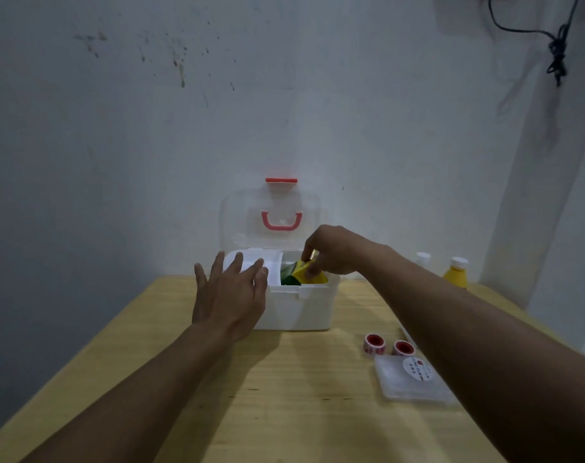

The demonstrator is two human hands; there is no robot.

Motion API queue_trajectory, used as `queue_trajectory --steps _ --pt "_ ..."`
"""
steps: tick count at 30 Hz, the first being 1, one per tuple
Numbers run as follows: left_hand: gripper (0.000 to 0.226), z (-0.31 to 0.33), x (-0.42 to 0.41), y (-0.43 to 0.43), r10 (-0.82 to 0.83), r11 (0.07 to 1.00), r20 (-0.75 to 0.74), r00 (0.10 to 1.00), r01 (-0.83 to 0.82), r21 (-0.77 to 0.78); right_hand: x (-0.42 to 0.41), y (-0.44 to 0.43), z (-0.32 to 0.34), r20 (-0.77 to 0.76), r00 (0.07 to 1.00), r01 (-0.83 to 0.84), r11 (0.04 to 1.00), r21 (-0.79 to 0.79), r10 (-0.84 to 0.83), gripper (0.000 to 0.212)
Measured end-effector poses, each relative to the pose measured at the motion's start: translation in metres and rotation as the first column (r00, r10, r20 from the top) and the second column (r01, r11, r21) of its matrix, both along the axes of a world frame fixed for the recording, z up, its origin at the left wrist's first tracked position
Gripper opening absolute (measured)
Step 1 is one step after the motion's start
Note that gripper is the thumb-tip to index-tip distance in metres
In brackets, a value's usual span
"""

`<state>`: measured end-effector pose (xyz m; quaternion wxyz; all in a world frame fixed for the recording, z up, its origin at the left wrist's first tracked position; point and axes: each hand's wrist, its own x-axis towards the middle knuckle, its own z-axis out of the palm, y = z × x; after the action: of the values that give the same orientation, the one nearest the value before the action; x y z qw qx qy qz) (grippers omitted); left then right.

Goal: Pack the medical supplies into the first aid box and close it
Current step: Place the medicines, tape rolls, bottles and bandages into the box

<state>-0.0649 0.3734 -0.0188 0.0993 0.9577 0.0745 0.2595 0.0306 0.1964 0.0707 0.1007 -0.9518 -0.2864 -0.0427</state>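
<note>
On your table [284,396]: first aid box [294,309], lid [237,212] upright.
Your right hand [331,252]: pinching yellow-green packet [306,275] in the right compartment.
Your left hand [231,295]: fingers spread, at box's left side.

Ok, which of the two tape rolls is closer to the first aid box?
The left roll, nearest the first aid box; the other roll sits to its right, beside the clear case.

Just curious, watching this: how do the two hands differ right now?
The left hand is spread open, fingers straight, holding nothing; the right hand curls, pinching a yellow carton. The left is at the left side of the box; the right reaches over its right compartment. Both are bare.
</note>
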Motion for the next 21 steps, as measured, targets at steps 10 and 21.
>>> queue_trajectory --steps 10,21 --pt "0.068 0.001 0.000 -0.001 0.002 1.000 0.008 1.000 -0.002 -0.019 -0.002 0.005 -0.014 0.099 0.995 0.000 0.979 -0.202 0.020 0.028" --pt "0.083 -0.002 0.004 0.000 0.010 1.000 0.027 1.000 -0.009 -0.016 -0.009 0.028 -0.015 -0.237 0.971 0.038 0.999 -0.018 -0.042 0.064"
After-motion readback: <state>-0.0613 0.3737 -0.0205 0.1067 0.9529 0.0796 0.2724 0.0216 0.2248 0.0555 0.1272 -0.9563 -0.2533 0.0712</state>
